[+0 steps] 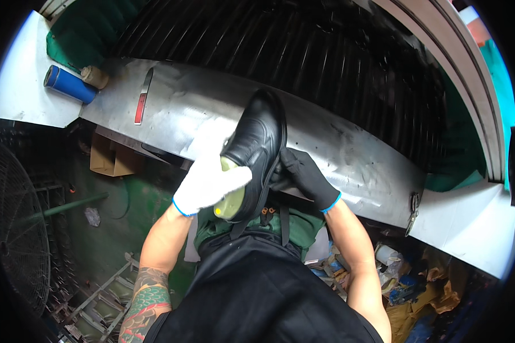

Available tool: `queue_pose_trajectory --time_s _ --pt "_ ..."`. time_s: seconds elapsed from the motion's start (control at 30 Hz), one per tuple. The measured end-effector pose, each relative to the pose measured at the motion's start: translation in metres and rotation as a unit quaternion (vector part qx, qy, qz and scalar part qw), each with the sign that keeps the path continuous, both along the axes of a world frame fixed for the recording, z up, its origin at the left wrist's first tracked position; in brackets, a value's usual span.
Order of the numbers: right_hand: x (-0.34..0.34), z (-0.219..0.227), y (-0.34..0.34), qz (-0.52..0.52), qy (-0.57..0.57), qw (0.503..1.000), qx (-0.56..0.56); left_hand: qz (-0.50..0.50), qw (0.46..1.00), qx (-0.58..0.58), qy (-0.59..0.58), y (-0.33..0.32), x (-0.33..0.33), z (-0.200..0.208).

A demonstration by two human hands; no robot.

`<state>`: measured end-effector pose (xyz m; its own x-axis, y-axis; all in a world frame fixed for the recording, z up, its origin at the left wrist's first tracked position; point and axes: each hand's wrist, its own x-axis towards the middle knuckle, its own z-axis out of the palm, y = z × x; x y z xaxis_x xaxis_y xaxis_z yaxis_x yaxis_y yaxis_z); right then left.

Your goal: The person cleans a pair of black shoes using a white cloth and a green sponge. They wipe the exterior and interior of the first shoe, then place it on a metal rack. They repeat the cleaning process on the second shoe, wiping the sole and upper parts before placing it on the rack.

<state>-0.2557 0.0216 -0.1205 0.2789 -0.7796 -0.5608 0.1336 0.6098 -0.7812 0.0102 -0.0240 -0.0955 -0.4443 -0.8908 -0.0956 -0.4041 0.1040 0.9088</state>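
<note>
A black leather shoe (pixel 253 130) is held in front of me, its toe pointing away and its heel toward my body. Inside its opening shows a yellow-green shoe last (pixel 233 201) with a small bright yellow dot. My left hand (pixel 209 180), in a white glove with a blue cuff, grips the shoe's left side, thumb over the opening. In a black glove, my right hand (pixel 308 177) is closed on the shoe's right side at the sole edge; some of its fingers are hidden beneath. Both hands are above the front edge of a metal bench.
The metal bench top (pixel 183 86) curves across, with dark ribbed slats (pixel 223 40) behind. A red-handled knife (pixel 143 97) and a blue cylinder (pixel 70 84) lie left; pliers (pixel 413 212) hang at the right edge. Below stand a large fan (pixel 18 228), a cardboard box (pixel 113 157) and scattered scraps (pixel 423 291).
</note>
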Motion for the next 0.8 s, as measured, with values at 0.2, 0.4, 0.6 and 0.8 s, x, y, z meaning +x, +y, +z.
queue_pose_trajectory --time_s 0.2,0.4,0.6,0.8 --pt "0.017 0.008 0.022 -0.076 -0.163 0.982 -0.063 0.022 0.907 0.212 0.364 0.01 -0.005 0.028" --pt "0.041 -0.002 0.044 -0.198 -0.189 0.962 0.01 0.063 0.99 -0.054 0.117 0.064 -0.014 0.039" --pt "0.016 0.054 0.065 -0.127 -0.193 0.973 0.01 -0.099 0.947 -0.307 0.004 0.056 -0.03 0.05" --pt "-0.016 0.082 0.037 -0.059 -0.033 0.997 0.036 -0.011 0.964 -0.233 0.13 -0.005 -0.005 0.002"
